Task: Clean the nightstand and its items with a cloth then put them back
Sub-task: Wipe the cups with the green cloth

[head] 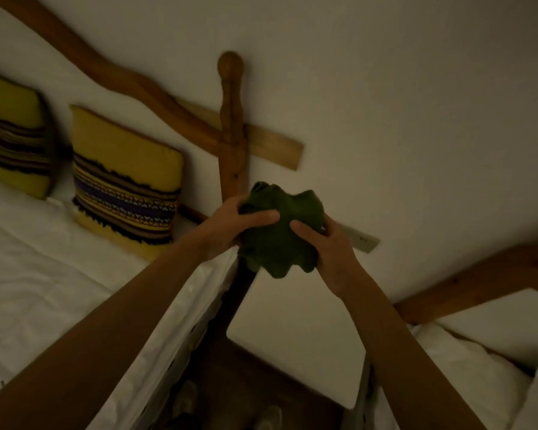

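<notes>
A dark green cloth [278, 231] is bunched up in the air between both of my hands, above the nightstand. My left hand [230, 226] grips its left side with the thumb pressed across the front. My right hand [328, 248] holds its right side, index finger on the fabric. Whatever may be wrapped inside the cloth is hidden. The white nightstand top [298, 333] lies bare below my hands, between two beds, against the wall.
A bed with white sheets [44, 274] and two yellow patterned cushions [128, 181] is at the left, with a wooden bedpost [232, 125]. A second bed with a white pillow [491, 330] stands at the right. Dark floor and my feet [261, 414] show below.
</notes>
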Demonstrator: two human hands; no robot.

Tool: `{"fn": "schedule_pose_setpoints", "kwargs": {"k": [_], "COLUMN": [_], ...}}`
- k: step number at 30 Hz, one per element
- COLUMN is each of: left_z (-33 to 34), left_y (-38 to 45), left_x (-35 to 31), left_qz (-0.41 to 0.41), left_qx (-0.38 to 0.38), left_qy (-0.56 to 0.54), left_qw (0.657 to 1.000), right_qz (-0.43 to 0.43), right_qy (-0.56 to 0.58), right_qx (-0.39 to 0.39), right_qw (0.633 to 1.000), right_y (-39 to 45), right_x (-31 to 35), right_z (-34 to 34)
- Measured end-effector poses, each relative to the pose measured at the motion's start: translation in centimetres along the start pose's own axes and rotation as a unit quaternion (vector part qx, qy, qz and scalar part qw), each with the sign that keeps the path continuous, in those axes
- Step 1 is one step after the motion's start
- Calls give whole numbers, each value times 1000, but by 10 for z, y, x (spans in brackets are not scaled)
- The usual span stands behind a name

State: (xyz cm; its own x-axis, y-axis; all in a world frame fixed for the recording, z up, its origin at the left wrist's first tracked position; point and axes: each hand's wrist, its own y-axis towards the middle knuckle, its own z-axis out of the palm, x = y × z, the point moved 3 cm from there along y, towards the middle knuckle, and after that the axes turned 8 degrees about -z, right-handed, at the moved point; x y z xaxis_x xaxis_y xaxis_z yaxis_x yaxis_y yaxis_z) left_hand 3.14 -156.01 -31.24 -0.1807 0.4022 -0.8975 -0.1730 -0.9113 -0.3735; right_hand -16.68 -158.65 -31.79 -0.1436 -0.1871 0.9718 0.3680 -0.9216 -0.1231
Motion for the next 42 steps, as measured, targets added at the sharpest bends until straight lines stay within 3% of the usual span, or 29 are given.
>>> {"fn": "schedule_pose_setpoints", "kwargs": {"k": [6, 8, 11, 15, 19, 25, 28, 29, 31, 33, 36, 38, 42], "left_z": [12, 10, 0, -6, -10, -16, -20, -24, -35, -45, -50, -50, -60], "left_y": [-3, -7, -16, -29, -34, -46, -57, -59, -65, -69, -72, -72, -70], "left_x": [-23, -37, -65, -107, -137, -179, -199, -204, -209, -210, -212, -215, -221], "left_qz": [29, 56, 93, 166, 185, 258, 303, 300, 234, 176, 173, 196, 221], "left_qx": [58, 32, -64, -43, -59, -127, -137, -125, -70, -3, 11, -10, -19], "left_qy": [-7, 17, 36, 111, 260, 457, 488, 470, 352, 212, 112, 102, 104], "left_qw": [998, 998, 993, 979, 946, 842, 807, 820, 903, 961, 978, 975, 970], "right_qz": [-20, -34, -66, -99, -132, -191, -198, -202, -208, -203, -212, -211, -253], "right_qy": [-7, -48, -119, -132, -244, -506, -515, -512, -496, -402, -222, -143, -143], "right_qx": [-31, -22, -51, -74, -3, 33, 55, 59, 63, 87, 107, 67, -34], "right_qw": [999, 998, 989, 983, 961, 841, 832, 833, 841, 889, 946, 965, 956], "right_y": [3, 0, -1, 0, 5, 16, 21, 22, 23, 22, 24, 30, 41], "right_x": [68, 86, 107, 130, 155, 184, 200, 206, 217, 223, 222, 216, 209], "right_z": [4, 1, -2, 9, 24, 54, 62, 64, 66, 71, 88, 100, 120]}}
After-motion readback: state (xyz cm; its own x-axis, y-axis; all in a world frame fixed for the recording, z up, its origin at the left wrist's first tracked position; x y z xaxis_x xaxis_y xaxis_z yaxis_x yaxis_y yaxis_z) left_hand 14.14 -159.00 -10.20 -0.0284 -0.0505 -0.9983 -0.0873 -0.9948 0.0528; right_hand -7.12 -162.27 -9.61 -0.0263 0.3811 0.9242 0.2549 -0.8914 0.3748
